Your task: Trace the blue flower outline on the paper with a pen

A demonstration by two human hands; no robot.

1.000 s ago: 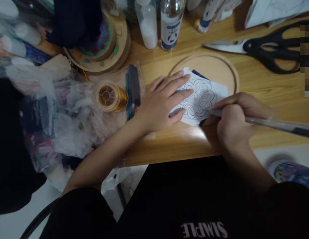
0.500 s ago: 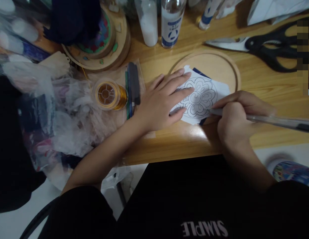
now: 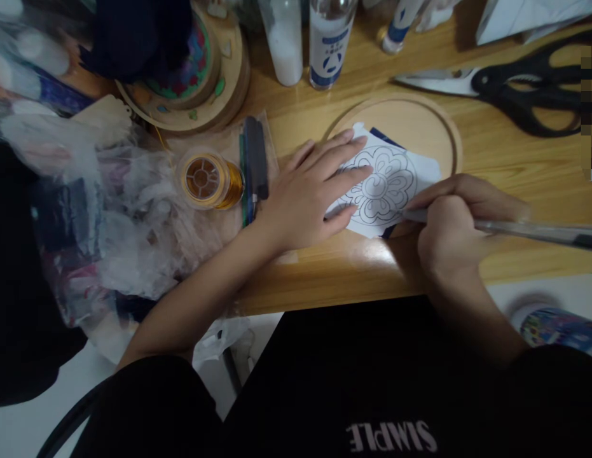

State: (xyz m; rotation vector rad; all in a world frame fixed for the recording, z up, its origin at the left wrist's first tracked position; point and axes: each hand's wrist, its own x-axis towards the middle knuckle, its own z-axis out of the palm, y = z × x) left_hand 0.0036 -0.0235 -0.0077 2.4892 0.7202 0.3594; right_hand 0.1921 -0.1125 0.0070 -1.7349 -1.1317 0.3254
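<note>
A white sheet of paper (image 3: 422, 170) with a round flower drawing lies over a dark blue piece (image 3: 386, 138) on a round wooden board (image 3: 405, 114) with a raised rim. My left hand (image 3: 317, 191) rests flat on the paper's left side, fingers spread. My right hand (image 3: 453, 219) is closed around a pen (image 3: 529, 230), its tip at the lower right of the flower. The pen's far end runs out toward the right edge. What the dark blue piece is made of, I cannot tell.
Black-handled scissors (image 3: 505, 83) lie at the right. A labelled bottle (image 3: 330, 48) and a white bottle (image 3: 283, 51) stand behind. Left are a spool of golden thread (image 3: 212, 181), several pens (image 3: 255, 159), crumpled plastic bags (image 3: 147, 235) and round wooden pieces (image 3: 229, 83).
The view has shifted very slightly. Both hands keep nearly the same places, with the pen tip still at the flower's lower right.
</note>
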